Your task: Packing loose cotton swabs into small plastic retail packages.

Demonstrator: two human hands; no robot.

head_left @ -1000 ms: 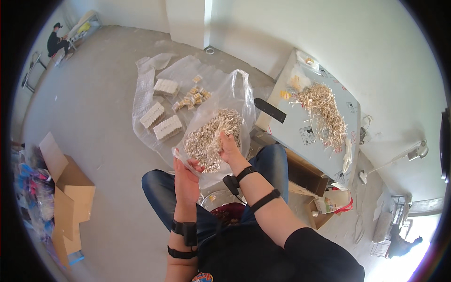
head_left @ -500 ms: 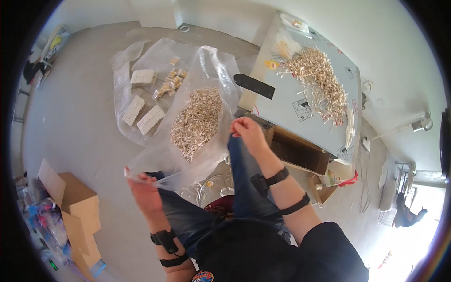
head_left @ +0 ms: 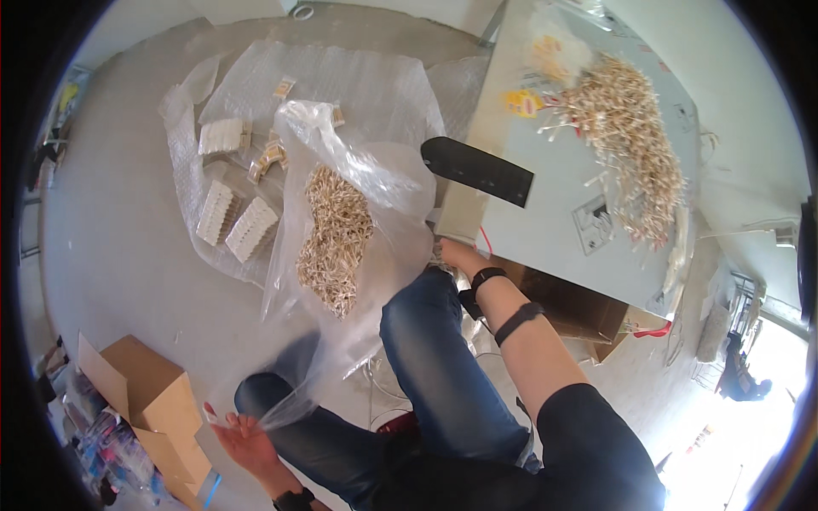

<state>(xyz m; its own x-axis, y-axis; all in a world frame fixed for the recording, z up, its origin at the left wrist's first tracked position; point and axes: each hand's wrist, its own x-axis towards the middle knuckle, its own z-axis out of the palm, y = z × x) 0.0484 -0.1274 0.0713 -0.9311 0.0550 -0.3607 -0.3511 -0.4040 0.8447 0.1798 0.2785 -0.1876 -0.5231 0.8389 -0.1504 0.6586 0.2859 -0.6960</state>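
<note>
A large clear plastic bag (head_left: 396, 196) lies spread in front of me, with a heap of cotton swabs (head_left: 336, 247) inside it. My left hand (head_left: 244, 441), low on the left beside my knee, has its fingers curled on the bag's near edge, which stretches taut toward it. At the table's near corner, my right hand (head_left: 457, 255) is closed at the bag's right edge; its fingertips are partly hidden. A second, loose pile of cotton swabs (head_left: 630, 145) covers much of the table (head_left: 528, 230) on the right.
Bubble wrap (head_left: 358, 77) on the floor carries white bundled blocks (head_left: 220, 213) and small packs (head_left: 271, 157). A black strip (head_left: 477, 170) juts over the table's left edge. Below the tabletop is an open brown compartment (head_left: 562, 298). An open cardboard box (head_left: 149, 392) stands at lower left.
My left hand has moved down and left, drawing the bag's edge along. My right hand has shifted slightly down and right to the table corner. My knees appear higher, and the view has shifted.
</note>
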